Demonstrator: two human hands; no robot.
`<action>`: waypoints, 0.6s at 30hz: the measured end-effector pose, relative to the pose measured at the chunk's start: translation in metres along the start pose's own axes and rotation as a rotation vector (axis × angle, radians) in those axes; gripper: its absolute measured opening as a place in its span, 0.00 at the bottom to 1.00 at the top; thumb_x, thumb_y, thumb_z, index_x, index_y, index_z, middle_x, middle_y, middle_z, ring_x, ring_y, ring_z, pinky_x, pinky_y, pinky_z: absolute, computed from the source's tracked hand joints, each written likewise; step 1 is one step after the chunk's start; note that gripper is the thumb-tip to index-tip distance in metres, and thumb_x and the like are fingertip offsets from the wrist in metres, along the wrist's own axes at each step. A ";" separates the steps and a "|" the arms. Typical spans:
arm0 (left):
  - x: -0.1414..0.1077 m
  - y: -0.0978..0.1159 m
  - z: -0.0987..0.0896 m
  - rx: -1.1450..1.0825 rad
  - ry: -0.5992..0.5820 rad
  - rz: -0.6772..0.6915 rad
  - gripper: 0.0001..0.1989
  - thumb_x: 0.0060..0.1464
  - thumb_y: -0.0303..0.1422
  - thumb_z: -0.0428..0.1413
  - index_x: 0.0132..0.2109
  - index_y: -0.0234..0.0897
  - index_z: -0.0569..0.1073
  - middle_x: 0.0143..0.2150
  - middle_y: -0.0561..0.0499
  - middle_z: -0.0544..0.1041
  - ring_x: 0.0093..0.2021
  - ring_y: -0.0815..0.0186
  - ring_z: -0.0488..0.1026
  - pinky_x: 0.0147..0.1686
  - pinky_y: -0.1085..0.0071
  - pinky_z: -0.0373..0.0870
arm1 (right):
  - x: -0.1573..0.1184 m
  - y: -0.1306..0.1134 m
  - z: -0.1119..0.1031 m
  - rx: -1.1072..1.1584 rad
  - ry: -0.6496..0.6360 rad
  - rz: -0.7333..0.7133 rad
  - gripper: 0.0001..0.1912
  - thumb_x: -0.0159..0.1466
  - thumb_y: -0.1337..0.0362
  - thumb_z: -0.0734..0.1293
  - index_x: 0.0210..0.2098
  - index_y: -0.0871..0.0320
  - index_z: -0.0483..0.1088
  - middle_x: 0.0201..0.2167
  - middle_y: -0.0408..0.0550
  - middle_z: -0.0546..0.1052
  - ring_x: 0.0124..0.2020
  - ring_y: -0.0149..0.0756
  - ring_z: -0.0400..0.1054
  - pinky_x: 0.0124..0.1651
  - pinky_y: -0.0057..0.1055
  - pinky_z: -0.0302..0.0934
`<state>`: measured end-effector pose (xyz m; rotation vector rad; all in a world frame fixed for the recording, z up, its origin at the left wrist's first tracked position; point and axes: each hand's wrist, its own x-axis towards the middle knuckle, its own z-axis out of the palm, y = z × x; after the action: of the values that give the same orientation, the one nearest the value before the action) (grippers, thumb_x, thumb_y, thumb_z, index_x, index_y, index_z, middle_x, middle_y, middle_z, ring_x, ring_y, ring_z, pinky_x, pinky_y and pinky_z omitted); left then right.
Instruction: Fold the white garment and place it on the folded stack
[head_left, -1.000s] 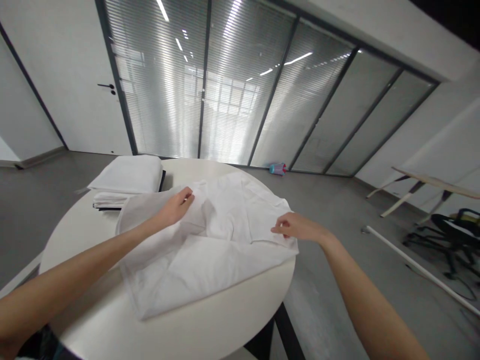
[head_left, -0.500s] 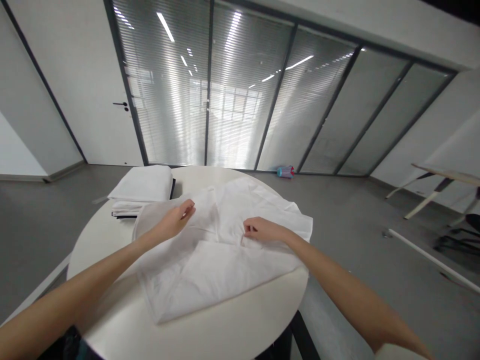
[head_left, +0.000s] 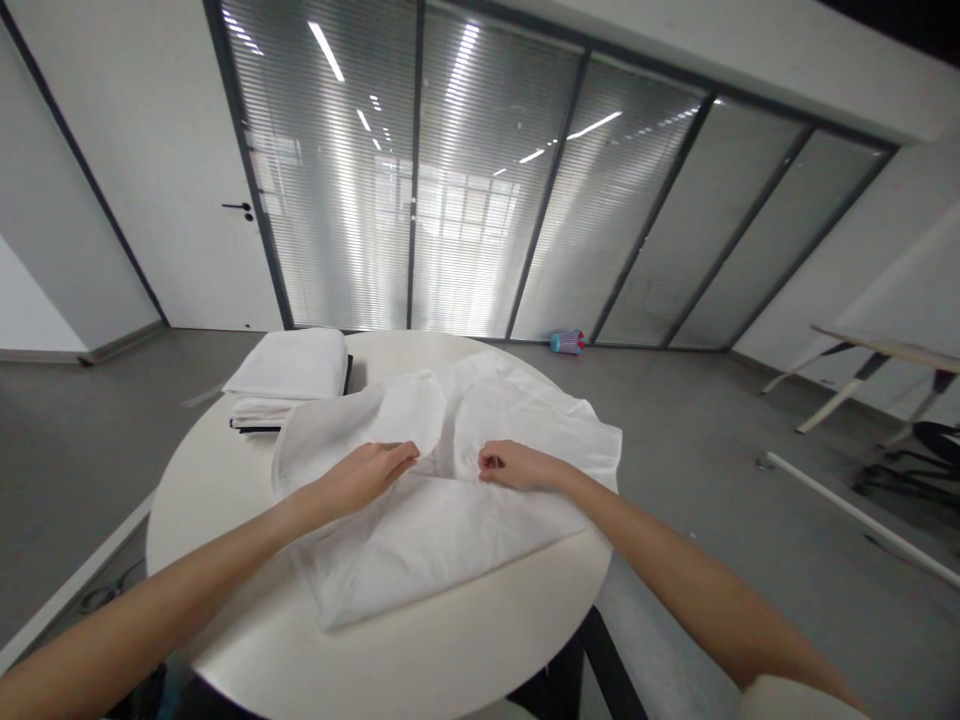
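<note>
A wrinkled white garment [head_left: 450, 530], thin and coat-like, lies spread over the round white table [head_left: 390, 670]. At its middle, my left hand [head_left: 379, 468] has its fingertips pinched together on the fabric. Across a narrow gap, my right hand [head_left: 521, 466] grips another bit of the same cloth with curled fingers. Between the two hands the fabric dips into a fold. The exact spots held are partly hidden by the fingers. A folded stack of white cloth [head_left: 289, 365] sits beyond my left hand, with dark edges showing beneath it.
A glass partition with blinds [head_left: 465, 220] and a white door [head_left: 202, 250] stand behind the table. On the floor by the glass lies a blue and red striped object [head_left: 567, 342]. Another table [head_left: 892, 345] and a black chair base [head_left: 915, 480] are at the right.
My left hand has moved right and closer to me, from hovering over the cloth to pinching it near the right hand. The right hand stays almost in place, still gripping the fabric.
</note>
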<state>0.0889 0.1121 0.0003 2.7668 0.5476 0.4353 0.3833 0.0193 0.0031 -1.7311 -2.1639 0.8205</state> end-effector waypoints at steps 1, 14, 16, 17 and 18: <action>-0.002 0.003 -0.001 0.007 0.003 0.037 0.15 0.71 0.37 0.41 0.49 0.39 0.71 0.43 0.46 0.80 0.43 0.58 0.78 0.40 0.67 0.69 | 0.000 0.001 -0.003 0.042 -0.001 -0.013 0.06 0.60 0.63 0.67 0.29 0.58 0.69 0.27 0.43 0.73 0.27 0.31 0.64 0.30 0.27 0.55; -0.038 0.105 -0.048 -0.151 -0.036 0.441 0.13 0.70 0.31 0.44 0.52 0.37 0.71 0.45 0.44 0.80 0.46 0.60 0.78 0.48 0.63 0.73 | 0.027 0.008 -0.124 0.791 0.771 0.192 0.09 0.54 0.68 0.68 0.24 0.57 0.62 0.20 0.39 0.68 0.16 0.27 0.62 0.22 0.25 0.58; -0.048 0.127 -0.047 -0.328 -0.151 0.555 0.12 0.69 0.32 0.45 0.52 0.39 0.71 0.46 0.44 0.80 0.48 0.62 0.78 0.50 0.66 0.73 | 0.035 0.007 -0.134 0.706 1.002 0.181 0.10 0.57 0.68 0.66 0.23 0.56 0.60 0.19 0.39 0.67 0.19 0.30 0.65 0.25 0.27 0.61; -0.053 0.137 -0.042 -0.416 -0.212 0.638 0.11 0.69 0.34 0.45 0.50 0.41 0.71 0.43 0.45 0.81 0.46 0.62 0.78 0.49 0.67 0.73 | 0.039 0.006 -0.137 0.639 1.163 0.154 0.11 0.58 0.68 0.65 0.22 0.55 0.58 0.20 0.39 0.65 0.22 0.31 0.66 0.28 0.27 0.63; -0.056 0.145 -0.035 -0.495 -0.264 0.727 0.11 0.68 0.36 0.45 0.46 0.42 0.72 0.39 0.45 0.81 0.42 0.62 0.79 0.47 0.69 0.74 | 0.043 0.007 -0.137 0.548 1.314 0.118 0.12 0.59 0.67 0.63 0.22 0.55 0.57 0.20 0.39 0.64 0.25 0.32 0.67 0.31 0.27 0.64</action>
<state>0.0738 -0.0319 0.0677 2.3856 -0.5782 0.2850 0.4493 0.0978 0.1041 -1.4109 -0.8604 0.1086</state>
